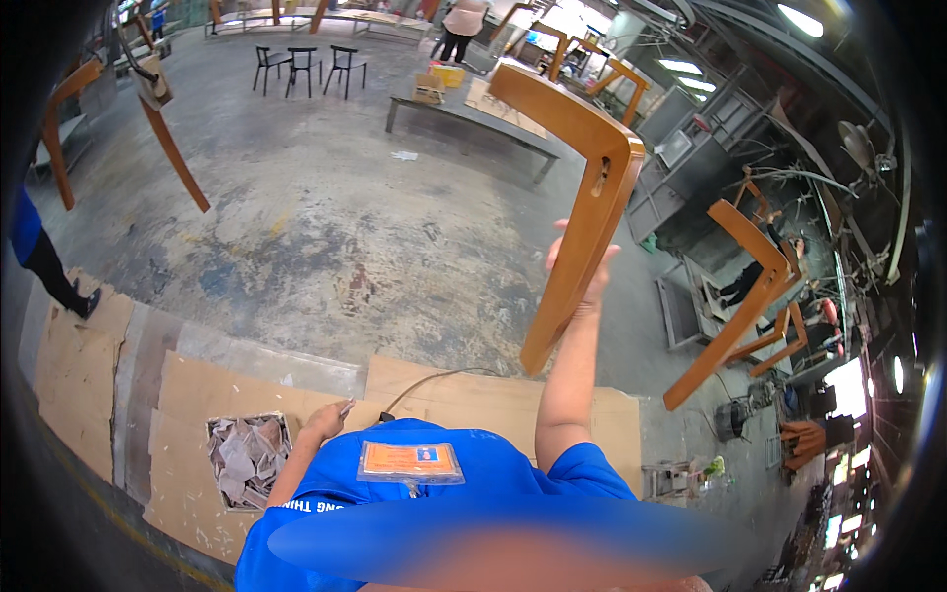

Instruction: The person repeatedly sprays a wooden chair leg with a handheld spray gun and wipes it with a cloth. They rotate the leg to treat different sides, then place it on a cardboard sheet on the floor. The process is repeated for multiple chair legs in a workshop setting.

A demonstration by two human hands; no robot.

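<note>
In front of me hangs or stands an angled, brown-varnished wooden piece (584, 237), shaped like a chair leg frame, with a dark slot near its bend. My right hand (592, 281) is raised behind its long limb, with fingertips showing on both sides as it grips the wood. Low at my left side, my left hand (327, 421) is closed, a small thin thing sticking out of its fingertips; its kind is too small to make out. Near that hand, an open box (210, 464) on the floor is filled with torn, greyish-brown scraps.
Flat cardboard (464, 390) covers the floor around me, and a dark cable crosses it. More angled wooden pieces (735, 321) hang at right and left. A low table (464, 116) and black chairs (304, 67) stand farther off. At far left is another person's leg (59, 281).
</note>
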